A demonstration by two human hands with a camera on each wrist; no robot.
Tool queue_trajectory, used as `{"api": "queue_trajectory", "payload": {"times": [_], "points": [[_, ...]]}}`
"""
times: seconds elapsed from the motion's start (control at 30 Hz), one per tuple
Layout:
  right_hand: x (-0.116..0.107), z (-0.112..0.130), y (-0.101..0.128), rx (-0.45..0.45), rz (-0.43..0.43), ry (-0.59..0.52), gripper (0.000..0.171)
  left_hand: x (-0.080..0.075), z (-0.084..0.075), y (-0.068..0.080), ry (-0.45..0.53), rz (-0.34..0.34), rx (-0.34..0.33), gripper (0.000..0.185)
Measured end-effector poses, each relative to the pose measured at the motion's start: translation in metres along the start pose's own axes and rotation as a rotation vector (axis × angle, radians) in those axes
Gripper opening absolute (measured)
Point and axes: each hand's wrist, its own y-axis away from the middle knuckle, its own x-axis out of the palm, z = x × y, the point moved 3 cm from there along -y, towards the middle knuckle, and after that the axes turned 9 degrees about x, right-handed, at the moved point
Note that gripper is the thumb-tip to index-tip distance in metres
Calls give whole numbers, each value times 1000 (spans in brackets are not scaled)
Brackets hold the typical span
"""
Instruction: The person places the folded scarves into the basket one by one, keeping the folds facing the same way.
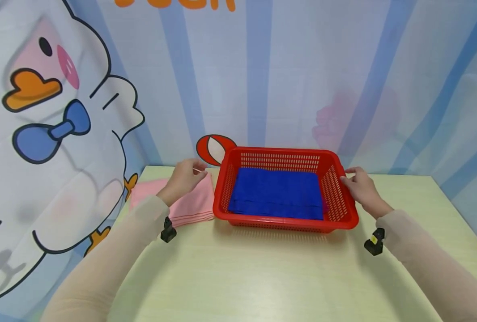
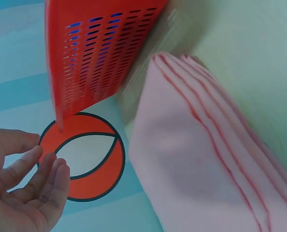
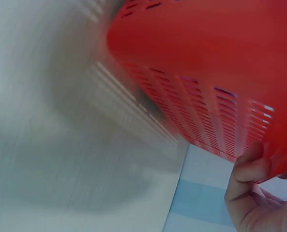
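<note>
1. Red basket (image 1: 335,192) sits mid-table (image 1: 262,277), folded blue cloth (image 1: 276,192) inside.
2. Right hand (image 1: 361,188) grips basket's right rim.
3. Left hand (image 1: 184,179) relaxed, fingers loose, holding nothing, over pink towel stack (image 1: 190,208) just left of basket.

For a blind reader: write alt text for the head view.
A red basket holding folded blue cloth sits on a pale table. The right hand grips its right rim; the left hand hovers over folded pink cloths beside it.
</note>
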Motion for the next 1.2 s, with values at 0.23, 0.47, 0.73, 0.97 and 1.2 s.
{"api": "queue_trajectory", "payload": {"times": [0.23, 0.47, 0.73, 0.97, 1.2], "points": [[6, -1, 4, 9, -53, -3, 50, 11, 11, 10, -16, 40, 7, 26], [14, -4, 3, -24, -95, 28, 51, 25, 22, 23, -53, 106, -8, 30], [16, -4, 5, -41, -106, 42, 52, 36, 27, 35, -70, 147, -11, 33], [16, -6, 3, -51, -136, 36, 50, 37, 31, 43, -118, 187, -29, 38], [18, -7, 4, -49, -143, 53, 49, 38, 42, 52, -270, 224, -10, 49]]}}
